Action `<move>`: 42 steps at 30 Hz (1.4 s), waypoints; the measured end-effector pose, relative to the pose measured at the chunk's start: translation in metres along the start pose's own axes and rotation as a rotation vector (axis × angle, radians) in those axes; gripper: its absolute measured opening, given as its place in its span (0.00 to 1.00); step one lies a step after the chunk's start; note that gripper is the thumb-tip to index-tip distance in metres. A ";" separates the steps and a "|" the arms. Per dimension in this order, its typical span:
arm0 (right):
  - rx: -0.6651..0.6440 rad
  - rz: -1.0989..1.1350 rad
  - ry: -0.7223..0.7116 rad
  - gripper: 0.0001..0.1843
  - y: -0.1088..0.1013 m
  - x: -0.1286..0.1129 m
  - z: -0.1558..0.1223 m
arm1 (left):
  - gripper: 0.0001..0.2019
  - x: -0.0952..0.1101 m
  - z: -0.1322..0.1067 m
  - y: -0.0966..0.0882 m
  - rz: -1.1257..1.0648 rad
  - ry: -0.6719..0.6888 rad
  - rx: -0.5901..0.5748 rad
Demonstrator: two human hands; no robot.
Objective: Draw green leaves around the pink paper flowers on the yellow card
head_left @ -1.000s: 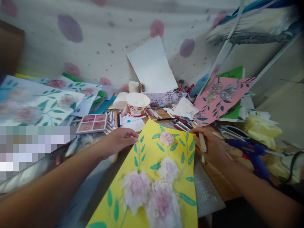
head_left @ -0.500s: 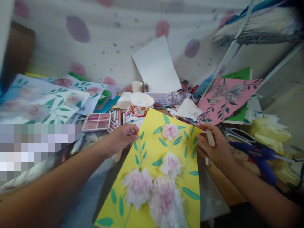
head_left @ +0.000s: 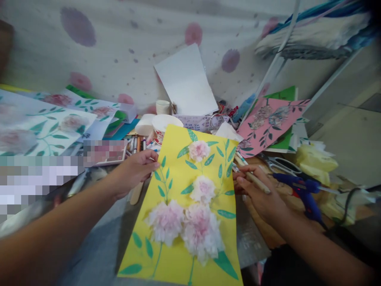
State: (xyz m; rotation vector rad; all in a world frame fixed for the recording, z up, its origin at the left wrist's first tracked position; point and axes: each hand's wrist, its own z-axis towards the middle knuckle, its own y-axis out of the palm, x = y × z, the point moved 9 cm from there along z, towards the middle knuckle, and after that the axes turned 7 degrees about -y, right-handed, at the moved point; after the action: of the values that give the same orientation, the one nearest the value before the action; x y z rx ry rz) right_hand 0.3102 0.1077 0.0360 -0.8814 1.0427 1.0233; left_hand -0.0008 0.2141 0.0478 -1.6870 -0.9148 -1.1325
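Observation:
A sheet of yellow paper (head_left: pixel 184 186) with painted green leaves fills the middle, tilted toward me. Fluffy pink-and-white flowers (head_left: pixel 202 230) stand out from its surface. My left hand (head_left: pixel 133 172) is closed in a pinch on the sheet's upper left edge. Beside the upper right edge is my right hand (head_left: pixel 258 190), its fingers curled around a pale pen-like stick (head_left: pixel 257 182). The right fingertips are at the paper's edge; whether they grip it I cannot tell. Under the sheet lies a grey work surface (head_left: pixel 98 242).
A blue glue gun (head_left: pixel 303 190) and scissors (head_left: pixel 281 165) lie to the right. Behind the sheet are a white paper bowl (head_left: pixel 166 122), markers (head_left: pixel 138 143) and tissue (head_left: pixel 228 132). Pink flower art (head_left: pixel 272 123) leans at right; white flower sheets (head_left: pixel 59 131) lie left.
The view has turned to the right, so things sit further left. The yellow sheet's bottom shows more. My right hand is lower along the sheet's right edge, away from its top corner.

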 end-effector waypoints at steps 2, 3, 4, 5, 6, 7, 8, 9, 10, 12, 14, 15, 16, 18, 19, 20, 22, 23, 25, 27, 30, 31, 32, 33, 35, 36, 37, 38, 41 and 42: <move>0.002 0.002 -0.019 0.15 0.003 -0.003 -0.003 | 0.18 0.000 0.001 0.001 -0.012 -0.002 -0.006; 0.006 -0.003 -0.032 0.15 0.004 -0.003 -0.004 | 0.18 0.000 0.001 0.001 -0.015 -0.005 -0.015; 0.012 -0.013 -0.046 0.15 0.004 -0.003 -0.004 | 0.18 0.000 0.001 0.002 -0.011 -0.010 -0.029; 0.019 -0.025 -0.061 0.15 0.003 -0.003 -0.004 | 0.17 0.000 0.000 0.004 -0.001 -0.019 -0.052; 0.025 -0.039 -0.073 0.15 0.002 -0.002 -0.002 | 0.16 -0.001 -0.001 0.006 0.015 -0.032 -0.086; 0.032 -0.055 -0.084 0.15 0.000 -0.001 0.001 | 0.15 -0.002 -0.002 0.009 0.036 -0.051 -0.132; 0.038 -0.073 -0.094 0.15 -0.001 0.001 0.005 | 0.15 -0.004 -0.004 0.013 0.061 -0.074 -0.188; 0.043 -0.093 -0.102 0.14 -0.003 0.002 0.010 | 0.14 -0.005 -0.007 0.017 0.089 -0.098 -0.249; 0.050 -0.113 -0.112 0.14 -0.004 0.002 0.015 | 0.13 -0.007 -0.010 0.021 0.117 -0.122 -0.312; 0.071 -0.147 -0.140 0.14 -0.007 -0.001 0.025 | 0.12 -0.011 -0.014 0.027 0.169 -0.159 -0.406; 0.107 -0.158 -0.180 0.13 -0.008 -0.010 0.029 | 0.13 -0.014 -0.015 0.030 0.205 -0.175 -0.453; 0.116 -0.146 -0.196 0.13 -0.007 -0.015 0.027 | 0.14 -0.015 -0.015 0.031 0.218 -0.178 -0.464; 0.110 -0.122 -0.206 0.12 -0.004 -0.021 0.024 | 0.15 -0.017 -0.013 0.031 0.226 -0.182 -0.470; 0.019 -0.035 -0.188 0.13 0.010 -0.029 0.013 | 0.17 -0.021 -0.011 0.033 0.234 -0.196 -0.474; -0.049 0.011 -0.179 0.15 0.020 -0.033 0.006 | 0.17 -0.023 -0.010 0.033 0.236 -0.208 -0.470; -0.095 0.025 -0.177 0.15 0.029 -0.036 -0.001 | 0.17 -0.026 -0.009 0.033 0.233 -0.220 -0.464; -0.199 -0.013 -0.127 0.11 0.047 -0.035 -0.013 | 0.17 -0.029 -0.008 0.034 0.227 -0.241 -0.452; -0.225 -0.040 -0.088 0.09 0.054 -0.032 -0.018 | 0.17 -0.031 -0.008 0.035 0.223 -0.249 -0.447; -0.272 -0.121 -0.002 0.04 0.065 -0.022 -0.023 | 0.16 -0.032 -0.009 0.036 0.216 -0.258 -0.443; -0.291 -0.214 0.035 0.02 0.072 -0.016 -0.024 | 0.14 -0.032 -0.009 0.037 0.214 -0.263 -0.447; -0.281 -0.326 -0.008 0.06 0.076 -0.017 -0.022 | 0.13 -0.032 -0.008 0.037 0.205 -0.260 -0.445; -0.273 -0.343 -0.025 0.07 0.076 -0.018 -0.021 | 0.13 -0.033 -0.007 0.036 0.201 -0.259 -0.440; -0.261 -0.350 -0.040 0.07 0.077 -0.020 -0.020 | 0.13 -0.034 -0.007 0.036 0.198 -0.258 -0.436; -0.250 -0.346 -0.053 0.07 0.077 -0.021 -0.019 | 0.13 -0.035 -0.006 0.035 0.197 -0.257 -0.433; -0.237 -0.338 -0.073 0.06 0.079 -0.024 -0.017 | 0.13 -0.038 -0.004 0.035 0.197 -0.257 -0.437; -0.242 -0.342 -0.078 0.06 0.080 -0.025 -0.017 | 0.13 -0.039 -0.004 0.035 0.196 -0.255 -0.441; -0.249 -0.351 -0.081 0.06 0.081 -0.026 -0.016 | 0.13 -0.040 -0.004 0.035 0.196 -0.253 -0.449; -0.258 -0.366 -0.084 0.06 0.083 -0.026 -0.015 | 0.13 -0.040 -0.005 0.036 0.195 -0.250 -0.458; -0.275 -0.398 -0.096 0.08 0.084 -0.024 -0.015 | 0.13 -0.041 -0.006 0.037 0.190 -0.245 -0.478; -0.265 -0.395 -0.097 0.08 0.082 -0.023 -0.015 | 0.12 -0.041 -0.007 0.037 0.186 -0.245 -0.480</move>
State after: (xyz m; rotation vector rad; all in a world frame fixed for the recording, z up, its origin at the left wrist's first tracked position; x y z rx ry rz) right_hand 0.2240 0.1122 0.0460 -1.1869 0.6244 0.8676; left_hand 0.0176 0.1916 0.0010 -2.2900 -0.6410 -1.0908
